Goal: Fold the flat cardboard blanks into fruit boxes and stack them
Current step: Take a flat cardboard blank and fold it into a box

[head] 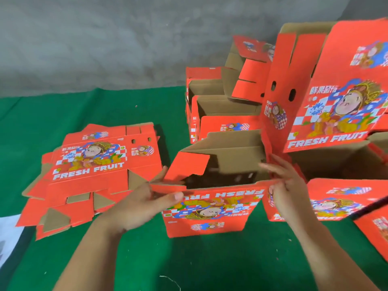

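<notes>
Holding the box (212, 198), your left hand (144, 204) pinches its near rim; your blurry right hand (283, 185) seems loose beside it. Push the red flap (186, 166) down inside.

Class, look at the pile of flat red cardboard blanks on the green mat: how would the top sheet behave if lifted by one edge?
The top blank is probably light. Its many cut flaps would likely flop at the creases. Its printed face may slide over the sheets beneath.
</notes>
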The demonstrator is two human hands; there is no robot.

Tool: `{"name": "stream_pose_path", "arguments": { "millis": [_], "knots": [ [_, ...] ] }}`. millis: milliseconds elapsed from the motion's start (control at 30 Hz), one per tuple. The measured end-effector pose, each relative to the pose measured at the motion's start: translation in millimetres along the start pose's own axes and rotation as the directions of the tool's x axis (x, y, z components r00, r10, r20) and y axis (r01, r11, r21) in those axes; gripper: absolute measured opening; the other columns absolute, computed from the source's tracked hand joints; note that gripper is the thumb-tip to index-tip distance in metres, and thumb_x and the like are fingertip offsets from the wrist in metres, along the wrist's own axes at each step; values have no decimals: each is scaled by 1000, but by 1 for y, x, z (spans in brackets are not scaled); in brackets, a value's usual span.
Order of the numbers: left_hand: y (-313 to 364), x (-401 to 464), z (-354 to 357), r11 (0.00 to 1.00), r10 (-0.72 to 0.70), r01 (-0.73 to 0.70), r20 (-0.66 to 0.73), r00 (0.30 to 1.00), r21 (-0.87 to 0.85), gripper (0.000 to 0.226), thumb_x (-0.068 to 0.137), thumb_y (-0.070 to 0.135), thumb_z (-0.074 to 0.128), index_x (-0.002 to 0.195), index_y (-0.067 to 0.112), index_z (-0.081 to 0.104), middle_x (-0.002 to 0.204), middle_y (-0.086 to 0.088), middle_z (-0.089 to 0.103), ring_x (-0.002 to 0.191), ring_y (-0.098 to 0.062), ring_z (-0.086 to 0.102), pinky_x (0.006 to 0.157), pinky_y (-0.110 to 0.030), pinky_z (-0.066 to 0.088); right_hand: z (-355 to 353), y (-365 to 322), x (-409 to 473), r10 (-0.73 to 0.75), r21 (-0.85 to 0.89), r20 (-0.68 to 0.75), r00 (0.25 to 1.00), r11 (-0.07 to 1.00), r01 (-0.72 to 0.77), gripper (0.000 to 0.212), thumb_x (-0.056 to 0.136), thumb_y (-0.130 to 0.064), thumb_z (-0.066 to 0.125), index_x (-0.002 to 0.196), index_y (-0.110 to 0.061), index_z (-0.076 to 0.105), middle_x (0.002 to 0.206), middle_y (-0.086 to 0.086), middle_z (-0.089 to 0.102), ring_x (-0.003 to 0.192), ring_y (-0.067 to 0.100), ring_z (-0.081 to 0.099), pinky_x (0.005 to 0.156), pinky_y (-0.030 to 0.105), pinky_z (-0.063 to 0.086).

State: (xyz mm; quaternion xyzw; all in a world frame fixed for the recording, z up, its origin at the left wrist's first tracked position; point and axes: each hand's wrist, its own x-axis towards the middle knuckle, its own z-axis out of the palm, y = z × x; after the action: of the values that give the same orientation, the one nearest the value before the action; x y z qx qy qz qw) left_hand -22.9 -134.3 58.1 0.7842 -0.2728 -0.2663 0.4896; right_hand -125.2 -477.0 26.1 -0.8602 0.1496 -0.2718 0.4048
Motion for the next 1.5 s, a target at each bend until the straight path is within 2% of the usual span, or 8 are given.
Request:
{"name": "stream_pose_path", "arguments": {
  "millis": [200,533,700,967,1100,1233,1367,1500],
  "knots": [
    [2,-1,23,998,-24,37,-223,975,54,61,86,62,69,140,36,61,166,29,2,144,23,6,112,-11,28,-16,29,14,-88,-72,341,936,990,120,87,89,17,47,141,-53,52,164,-20,26,145,-14,25,110,1,20],
    [9,7,45,984,-116,44,-444,888,-170,73,82,71,62,145,36,48,151,26,41,127,19,45,96,-8,40,-14,21,-3,-8,42,245,970,999,-2,33,90,-66,49,113,-47,61,108,-22,65,97,-2,65,75,15,49],
    [9,1,43,998,3,-33,-523,852,-48,36,86,80,39,116,67,54,120,32,49,128,17,37,106,-17,29,-16,3,-10,8,29,106,994,1000,-12,49,100,-63,35,116,-35,72,119,-26,61,112,-2,61,89,32,52],
    [-9,-4,54,963,87,102,-640,764,251,74,96,61,45,161,33,25,108,0,41,113,-17,37,99,-35,33,-1,-8,-47,70,-59,-6,998,996,-71,45,94,-65,40,97,-26,63,96,-3,51,92,4,52,70,30,39],
    [-4,-3,67,927,40,235,-698,715,293,83,95,49,55,164,23,16,112,-5,36,113,-31,40,94,-37,28,-1,-13,-56,99,-6,14,995,995,-98,35,98,-41,59,131,-33,54,110,3,52,100,10,52,80,16,41],
    [4,5,65,863,-49,382,-697,715,330,84,98,50,55,165,28,9,128,-15,38,118,-39,41,95,-49,32,7,-30,-54,-97,-388,-235,967,922,-2,66,86,-12,75,145,-23,46,124,8,46,107,26,43,94,54,46],
    [6,8,65,850,-27,390,-709,705,355,81,98,51,55,164,28,13,137,-17,38,118,-39,40,95,-49,32,24,-56,-45,-457,-395,29,889,812,430,37,89,-11,66,124,-22,69,124,-3,61,115,25,58,110,38,35],
    [9,6,70,857,-26,393,-732,681,335,87,95,53,59,164,31,10,136,-15,39,116,-36,40,97,-47,30,47,-73,-15,-238,-348,215,947,887,302,50,96,-29,63,145,-30,53,157,-7,44,128,25,56,110,39,43]
  ]
}}
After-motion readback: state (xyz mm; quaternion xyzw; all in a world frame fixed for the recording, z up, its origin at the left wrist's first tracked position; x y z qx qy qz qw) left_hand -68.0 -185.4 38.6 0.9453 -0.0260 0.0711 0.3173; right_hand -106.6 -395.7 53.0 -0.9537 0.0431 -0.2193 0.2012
